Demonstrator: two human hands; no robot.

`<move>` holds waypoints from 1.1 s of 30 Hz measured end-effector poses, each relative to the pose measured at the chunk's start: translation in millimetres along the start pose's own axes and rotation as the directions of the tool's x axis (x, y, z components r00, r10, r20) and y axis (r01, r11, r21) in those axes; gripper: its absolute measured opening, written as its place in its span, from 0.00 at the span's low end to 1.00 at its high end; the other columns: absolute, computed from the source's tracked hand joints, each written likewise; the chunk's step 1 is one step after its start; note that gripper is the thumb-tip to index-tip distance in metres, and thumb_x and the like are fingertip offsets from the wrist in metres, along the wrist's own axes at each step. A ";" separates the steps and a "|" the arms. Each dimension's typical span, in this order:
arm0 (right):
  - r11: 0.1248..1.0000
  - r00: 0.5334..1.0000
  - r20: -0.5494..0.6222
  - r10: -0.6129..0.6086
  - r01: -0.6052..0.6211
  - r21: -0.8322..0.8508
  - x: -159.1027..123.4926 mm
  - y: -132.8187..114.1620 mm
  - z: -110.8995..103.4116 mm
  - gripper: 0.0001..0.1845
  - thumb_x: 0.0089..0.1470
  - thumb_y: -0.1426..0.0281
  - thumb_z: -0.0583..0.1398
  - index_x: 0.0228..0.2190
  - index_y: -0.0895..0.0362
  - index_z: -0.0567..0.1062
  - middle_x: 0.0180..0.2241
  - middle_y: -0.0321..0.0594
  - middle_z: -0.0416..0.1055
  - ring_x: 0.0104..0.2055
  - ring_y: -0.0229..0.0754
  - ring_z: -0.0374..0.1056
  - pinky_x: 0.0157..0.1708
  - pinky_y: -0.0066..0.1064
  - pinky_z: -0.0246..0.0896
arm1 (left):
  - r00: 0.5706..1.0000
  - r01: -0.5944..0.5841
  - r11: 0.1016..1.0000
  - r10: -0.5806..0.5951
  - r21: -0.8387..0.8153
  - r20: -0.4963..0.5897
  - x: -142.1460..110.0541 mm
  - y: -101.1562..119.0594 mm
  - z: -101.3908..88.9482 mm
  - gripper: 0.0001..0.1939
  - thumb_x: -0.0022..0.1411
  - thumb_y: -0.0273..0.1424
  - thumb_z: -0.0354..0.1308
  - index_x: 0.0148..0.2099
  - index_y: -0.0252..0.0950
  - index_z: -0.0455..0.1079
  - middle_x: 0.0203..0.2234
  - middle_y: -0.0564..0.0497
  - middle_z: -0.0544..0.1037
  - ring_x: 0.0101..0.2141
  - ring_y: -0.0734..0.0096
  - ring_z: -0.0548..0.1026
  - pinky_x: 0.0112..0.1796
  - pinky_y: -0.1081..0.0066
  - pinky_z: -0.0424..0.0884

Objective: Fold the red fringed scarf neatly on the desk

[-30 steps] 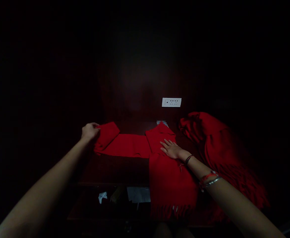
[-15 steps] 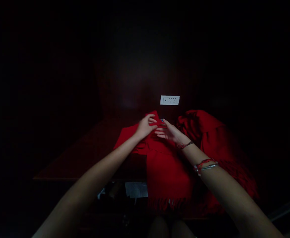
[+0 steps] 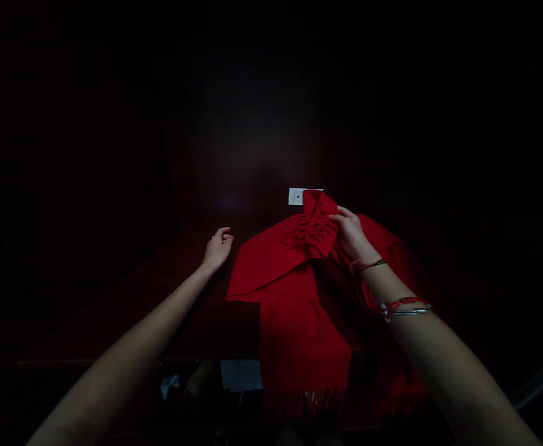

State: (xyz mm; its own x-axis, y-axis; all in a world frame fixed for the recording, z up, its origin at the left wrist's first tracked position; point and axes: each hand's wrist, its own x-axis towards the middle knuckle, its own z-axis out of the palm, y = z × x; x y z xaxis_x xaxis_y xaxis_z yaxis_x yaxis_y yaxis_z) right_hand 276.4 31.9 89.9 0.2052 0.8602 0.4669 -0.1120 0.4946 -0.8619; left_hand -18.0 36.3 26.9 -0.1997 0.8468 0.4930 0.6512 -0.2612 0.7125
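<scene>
A red fringed scarf (image 3: 294, 328) lies over a dark tabletop, one fringed end hanging past the front edge. Its other part is folded across and raised at the right. My right hand (image 3: 352, 235) grips this raised part close to its fringe, thumb and fingers closed on the cloth. Left of the scarf, my left hand (image 3: 218, 249) hovers over the table, apart from the cloth. Its fingers are loosely curled and a little apart, with nothing seen in them. Bracelets circle my right wrist and forearm.
Another heap of red cloth (image 3: 387, 238) lies behind my right forearm; whether it joins the scarf is unclear. A white socket plate (image 3: 295, 196) on the back wall is partly covered by the scarf. Under the tabletop edge (image 3: 90, 361) sits a pale flat object (image 3: 241, 375). Surroundings are very dark.
My left hand has come off the cloth and moved left. My right hand has moved right and up, drawing the scarf's fringed part across and in front of the socket plate.
</scene>
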 end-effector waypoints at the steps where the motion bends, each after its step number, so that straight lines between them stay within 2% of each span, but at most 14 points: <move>1: 0.997 0.996 -0.076 -0.052 0.048 -0.054 8.6 -7.4 -11.3 0.14 0.35 0.75 0.51 0.30 0.59 0.66 0.26 0.34 0.67 0.28 0.34 0.63 0.33 0.29 0.59 | 0.999 -0.032 0.999 0.031 0.019 0.025 -1.1 2.9 4.4 0.15 0.54 0.27 0.44 0.45 0.34 0.60 0.35 0.49 0.71 0.36 0.72 0.68 0.39 0.71 0.62; 4: 0.949 0.950 -0.232 -0.208 0.138 -0.285 22.9 -15.9 -45.2 0.16 0.36 0.74 0.50 0.32 0.60 0.67 0.28 0.36 0.67 0.30 0.36 0.63 0.34 0.32 0.58 | 0.959 -0.246 0.963 0.227 0.107 0.167 -4.8 10.5 27.7 0.13 0.55 0.30 0.44 0.42 0.35 0.64 0.38 0.48 0.70 0.40 0.69 0.66 0.43 0.70 0.59; 7: 0.831 0.891 -0.255 -0.375 0.202 -0.518 21.2 -11.5 -66.2 0.17 0.37 0.73 0.49 0.34 0.61 0.67 0.32 0.40 0.66 0.33 0.38 0.62 0.36 0.34 0.57 | 0.858 -0.442 0.889 0.382 0.116 0.343 -7.9 11.9 56.5 0.15 0.55 0.31 0.43 0.43 0.33 0.64 0.40 0.47 0.68 0.42 0.67 0.64 0.44 0.70 0.58; 11: 0.651 0.810 -0.214 -0.546 0.250 -0.717 15.1 -15.6 -73.1 0.18 0.39 0.73 0.48 0.36 0.60 0.66 0.35 0.41 0.66 0.36 0.38 0.61 0.39 0.35 0.55 | 0.830 -0.402 0.914 0.337 0.058 0.445 -9.2 5.7 83.6 0.17 0.57 0.33 0.39 0.46 0.35 0.62 0.43 0.48 0.67 0.44 0.68 0.63 0.45 0.70 0.57; 15: 0.533 0.735 -0.222 -0.640 0.218 -0.817 25.3 -40.8 -78.5 0.18 0.41 0.75 0.47 0.37 0.60 0.66 0.35 0.42 0.66 0.36 0.38 0.61 0.40 0.34 0.53 | 0.833 -0.314 0.950 0.277 -0.004 0.480 -7.8 -2.6 91.1 0.20 0.58 0.36 0.37 0.50 0.36 0.58 0.47 0.49 0.64 0.47 0.68 0.61 0.46 0.69 0.56; 17: 0.486 0.735 -0.222 -0.640 0.164 -0.859 34.0 -50.4 -85.5 0.19 0.40 0.77 0.47 0.37 0.61 0.66 0.34 0.43 0.66 0.36 0.38 0.61 0.40 0.34 0.53 | 0.838 -0.307 0.952 0.275 -0.010 0.471 -6.6 -7.9 91.7 0.21 0.58 0.38 0.37 0.51 0.36 0.56 0.48 0.48 0.63 0.47 0.68 0.60 0.46 0.69 0.54; 19: 0.420 0.818 -0.182 -0.546 0.079 -0.904 39.0 -52.2 -94.1 0.18 0.40 0.78 0.48 0.36 0.62 0.67 0.32 0.45 0.66 0.35 0.40 0.61 0.38 0.35 0.53 | 0.833 -0.318 0.948 0.277 0.006 0.478 -5.3 -14.5 92.8 0.24 0.58 0.41 0.36 0.52 0.35 0.55 0.48 0.47 0.62 0.48 0.68 0.59 0.47 0.69 0.53; 21: 0.290 0.923 -0.109 -0.370 0.003 -0.957 36.3 -46.7 -100.3 0.17 0.39 0.78 0.50 0.35 0.62 0.68 0.31 0.48 0.65 0.35 0.44 0.60 0.35 0.38 0.53 | 0.825 -0.323 0.945 0.257 0.048 0.503 -3.8 -21.2 94.2 0.26 0.57 0.43 0.36 0.53 0.35 0.53 0.49 0.46 0.60 0.49 0.66 0.58 0.47 0.67 0.52; 24: -0.006 0.970 0.014 -0.242 0.013 -1.000 16.6 -30.9 -94.0 0.16 0.41 0.77 0.51 0.36 0.62 0.67 0.37 0.54 0.61 0.39 0.53 0.57 0.34 0.46 0.51 | 0.828 -0.310 0.944 0.211 0.111 0.520 -1.9 -27.3 95.4 0.27 0.57 0.44 0.35 0.54 0.36 0.51 0.51 0.45 0.58 0.50 0.64 0.56 0.47 0.64 0.52; 25: -0.087 0.966 0.072 -0.250 0.052 -0.995 7.3 -24.6 -86.1 0.16 0.42 0.76 0.50 0.37 0.62 0.67 0.40 0.55 0.59 0.42 0.56 0.55 0.35 0.48 0.50 | 0.832 -0.302 0.946 0.199 0.121 0.518 -1.4 -27.9 95.2 0.27 0.57 0.44 0.34 0.54 0.37 0.51 0.51 0.45 0.58 0.50 0.63 0.56 0.46 0.64 0.52; 27: -0.156 0.938 0.265 -0.224 0.233 -0.960 -11.6 -10.1 -62.1 0.17 0.45 0.75 0.48 0.40 0.60 0.65 0.45 0.53 0.55 0.46 0.55 0.50 0.40 0.48 0.47 | 0.835 -0.289 0.947 0.179 0.138 0.520 -0.5 -27.9 94.1 0.26 0.57 0.44 0.33 0.54 0.38 0.50 0.51 0.46 0.58 0.50 0.62 0.56 0.46 0.62 0.52; 28: -0.157 0.911 0.383 -0.155 0.360 -0.920 -19.9 -1.6 -47.5 0.18 0.46 0.75 0.48 0.41 0.59 0.63 0.46 0.51 0.54 0.47 0.53 0.50 0.42 0.45 0.46 | 0.836 -0.283 0.947 0.167 0.150 0.523 -0.1 -27.8 93.4 0.26 0.57 0.44 0.33 0.55 0.39 0.50 0.51 0.46 0.58 0.50 0.61 0.55 0.46 0.60 0.51; 30: -0.128 0.805 0.590 0.062 0.593 -0.795 -32.1 18.3 -18.4 0.18 0.48 0.73 0.47 0.43 0.59 0.63 0.46 0.49 0.55 0.47 0.48 0.50 0.45 0.38 0.46 | 0.833 -0.279 0.944 0.147 0.176 0.533 0.2 -28.5 92.0 0.26 0.57 0.44 0.33 0.55 0.39 0.49 0.51 0.46 0.57 0.50 0.59 0.55 0.46 0.59 0.51; 33: -0.067 0.722 0.616 0.314 0.664 -0.745 -34.7 50.9 10.6 0.18 0.50 0.65 0.47 0.43 0.58 0.63 0.45 0.48 0.57 0.47 0.46 0.52 0.46 0.38 0.45 | 0.821 -0.303 0.932 0.150 0.197 0.551 -1.2 -30.3 89.2 0.27 0.57 0.44 0.33 0.55 0.37 0.49 0.51 0.44 0.57 0.50 0.61 0.55 0.46 0.62 0.52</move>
State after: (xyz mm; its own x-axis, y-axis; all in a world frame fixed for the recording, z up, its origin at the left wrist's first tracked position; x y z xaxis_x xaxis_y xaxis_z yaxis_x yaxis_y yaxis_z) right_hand 253.2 28.6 32.0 -0.4858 0.8536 0.1883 0.8679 0.4453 0.2203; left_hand 27.8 84.6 -39.8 0.3371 0.9113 0.2363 0.8121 -0.4084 0.4168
